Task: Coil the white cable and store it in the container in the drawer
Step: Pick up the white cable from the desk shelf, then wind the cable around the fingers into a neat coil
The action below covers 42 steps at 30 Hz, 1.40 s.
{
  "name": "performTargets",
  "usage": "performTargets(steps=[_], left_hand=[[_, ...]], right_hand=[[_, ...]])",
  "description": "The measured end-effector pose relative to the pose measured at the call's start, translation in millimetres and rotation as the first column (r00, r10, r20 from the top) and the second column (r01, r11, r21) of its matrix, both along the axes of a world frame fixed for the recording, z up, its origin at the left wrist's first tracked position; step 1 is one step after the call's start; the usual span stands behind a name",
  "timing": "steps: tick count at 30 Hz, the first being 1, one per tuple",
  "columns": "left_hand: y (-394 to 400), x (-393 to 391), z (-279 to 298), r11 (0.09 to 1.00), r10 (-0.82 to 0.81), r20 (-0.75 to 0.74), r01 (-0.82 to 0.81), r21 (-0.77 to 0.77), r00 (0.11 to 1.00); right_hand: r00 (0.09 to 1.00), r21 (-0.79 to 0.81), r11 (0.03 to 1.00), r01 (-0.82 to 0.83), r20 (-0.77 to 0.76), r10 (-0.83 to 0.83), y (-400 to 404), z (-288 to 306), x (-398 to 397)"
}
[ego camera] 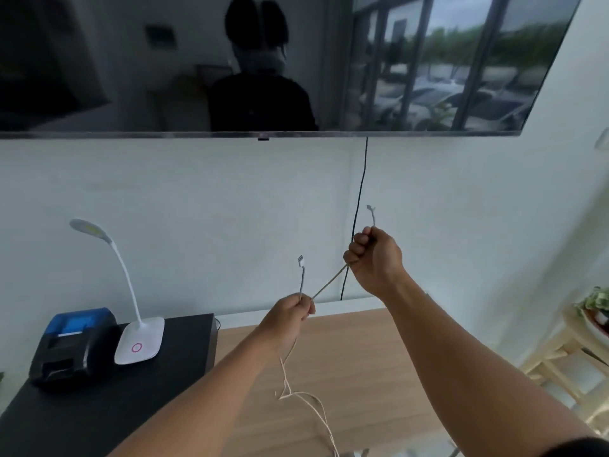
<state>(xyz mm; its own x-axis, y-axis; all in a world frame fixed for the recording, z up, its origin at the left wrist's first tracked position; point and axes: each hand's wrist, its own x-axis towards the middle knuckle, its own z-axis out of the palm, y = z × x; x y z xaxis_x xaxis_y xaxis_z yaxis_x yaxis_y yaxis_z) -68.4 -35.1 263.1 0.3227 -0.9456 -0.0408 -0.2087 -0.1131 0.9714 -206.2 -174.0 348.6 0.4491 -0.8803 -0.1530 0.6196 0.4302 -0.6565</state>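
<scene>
A thin white cable [329, 282] runs taut between both hands, held up in front of the wall. My left hand [291, 315] grips it low at centre, and one plug end sticks up above the fist. My right hand [374, 258] is higher and to the right, fist closed on the cable, with the other plug end poking above it. The slack hangs below my left hand in loose loops over the wooden tabletop [362, 374]. No drawer or container is in view.
A black cabinet [99, 407] at left carries a blue and black printer [74, 344] and a white desk lamp [138, 338]. A large television [263, 61] hangs above, with a black cord [359, 209] down the wall. A light wooden shelf with a plant [593, 324] stands at right.
</scene>
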Motion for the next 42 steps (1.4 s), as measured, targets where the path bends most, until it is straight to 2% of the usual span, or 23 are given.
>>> performTargets(steps=[4, 8, 11, 13, 15, 16, 17, 19, 20, 21, 22, 23, 24, 25, 27, 29, 31, 34, 36, 37, 39, 40, 42], left_hand=[[6.6, 14.7, 15.1, 0.999, 0.006, 0.08, -0.008, 0.031, 0.997], [10.8, 32.8, 40.0, 0.999, 0.025, 0.056, -0.027, 0.044, 0.998], [8.5, 41.9, 72.9, 0.996, 0.06, 0.057, -0.064, 0.067, 0.997], [6.3, 46.2, 97.5, 0.996, 0.062, -0.055, -0.059, 0.061, 0.997], [4.6, 50.6, 124.8, 0.998, 0.051, -0.181, -0.043, 0.046, 0.982], [4.0, 52.3, 139.6, 0.998, 0.052, -0.176, -0.046, 0.038, 0.983], [3.6, 52.8, 155.1, 0.998, 0.059, -0.133, -0.056, 0.025, 0.989], [4.3, 50.5, 184.6, 0.998, 0.061, -0.018, -0.061, -0.01, 0.998], [6.0, 48.0, 196.6, 0.999, 0.048, 0.034, -0.048, -0.019, 0.998], [8.1, 45.3, 206.4, 1.0, 0.025, 0.088, -0.024, -0.016, 0.996], [11.3, 42.5, 213.7, 1.0, -0.004, 0.147, 0.004, 0.003, 0.989], [15.4, 39.6, 218.4, 0.999, -0.031, 0.208, 0.026, 0.03, 0.978], [19.6, 37.0, 220.9, 0.998, -0.047, 0.259, 0.035, 0.052, 0.965], [23.1, 34.7, 221.8, 0.998, -0.048, 0.297, 0.031, 0.062, 0.954], [28.9, 30.9, 220.0, 0.999, -0.011, 0.335, -0.003, 0.04, 0.942], [33.2, 29.2, 215.3, 0.999, 0.042, 0.333, -0.044, -0.001, 0.942], [36.7, 28.0, 208.3, 0.999, 0.054, 0.283, -0.05, -0.022, 0.957], [40.8, 24.8, 195.1, 0.999, 0.012, 0.104, -0.009, -0.03, 0.995], [42.6, 21.8, 186.6, 0.999, -0.021, -0.061, 0.019, -0.031, 0.998], [42.3, 20.0, 183.5, 0.999, -0.04, -0.138, 0.036, -0.029, 0.99], [40.2, 16.4, 182.0, 0.996, -0.086, -0.253, 0.081, -0.031, 0.964], [39.1, 14.7, 184.1, 0.994, -0.107, -0.284, 0.103, -0.031, 0.953], [38.2, 12.2, 192.2, 0.988, -0.152, -0.292, 0.154, -0.017, 0.944]], right_hand=[[0.996, -0.024, 0.998, 0.059, 0.07, -0.058, -10.2, 35.0, -23.1], [0.996, -0.104, 0.995, 0.014, 0.089, -0.005, -6.3, 74.6, -40.4], [0.988, -0.235, 0.964, -0.126, 0.057, 0.143, 11.7, 104.6, -46.9], [0.944, -0.371, 0.87, -0.325, -0.065, 0.325, 31.4, 122.4, -50.4], [0.817, -0.479, 0.661, -0.577, -0.34, 0.467, 56.9, 134.6, -53.0], [0.723, -0.489, 0.534, -0.689, -0.505, 0.471, 70.4, 136.0, -52.4], [0.62, -0.472, 0.411, -0.78, -0.668, 0.411, 83.8, 134.2, -49.9], [0.372, -0.339, 0.227, -0.913, -0.92, 0.12, 105.0, 121.3, -40.2], [0.242, -0.252, 0.204, -0.946, -0.967, -0.074, 109.7, 112.7, -34.5], [0.128, -0.185, 0.221, -0.958, -0.96, -0.248, 109.0, 103.7, -28.7], [0.045, -0.15, 0.269, -0.951, -0.933, -0.358, 102.9, 95.8, -23.8], [0.003, -0.148, 0.346, -0.926, -0.922, -0.388, 93.8, 89.3, -21.3], [0.019, -0.182, 0.441, -0.879, -0.937, -0.349, 83.2, 85.0, -20.1], [0.106, -0.245, 0.539, -0.806, -0.955, -0.277, 71.9, 83.1, -19.3], [0.417, -0.361, 0.713, -0.601, -0.903, -0.106, 54.8, 82.4, -20.3], [0.71, -0.373, 0.83, -0.414, -0.703, 0.038, 45.0, 87.2, -23.5], [0.87, -0.375, 0.877, -0.301, -0.484, 0.091, 40.7, 98.1, -24.1], [0.97, -0.417, 0.903, -0.102, -0.242, -0.002, 44.5, 127.2, -22.2], [0.987, -0.497, 0.868, -0.01, -0.142, -0.07, 57.7, 148.0, -24.5], [0.997, -0.545, 0.839, -0.017, -0.073, -0.027, 66.6, 157.4, -26.9], [0.985, -0.667, 0.737, -0.109, 0.026, 0.17, 90.1, 174.4, -33.0], [0.972, -0.733, 0.662, -0.155, 0.008, 0.237, 102.9, 180.6, -35.7], [0.967, -0.84, 0.491, -0.229, -0.14, 0.212, 129.2, 188.5, -40.9]])
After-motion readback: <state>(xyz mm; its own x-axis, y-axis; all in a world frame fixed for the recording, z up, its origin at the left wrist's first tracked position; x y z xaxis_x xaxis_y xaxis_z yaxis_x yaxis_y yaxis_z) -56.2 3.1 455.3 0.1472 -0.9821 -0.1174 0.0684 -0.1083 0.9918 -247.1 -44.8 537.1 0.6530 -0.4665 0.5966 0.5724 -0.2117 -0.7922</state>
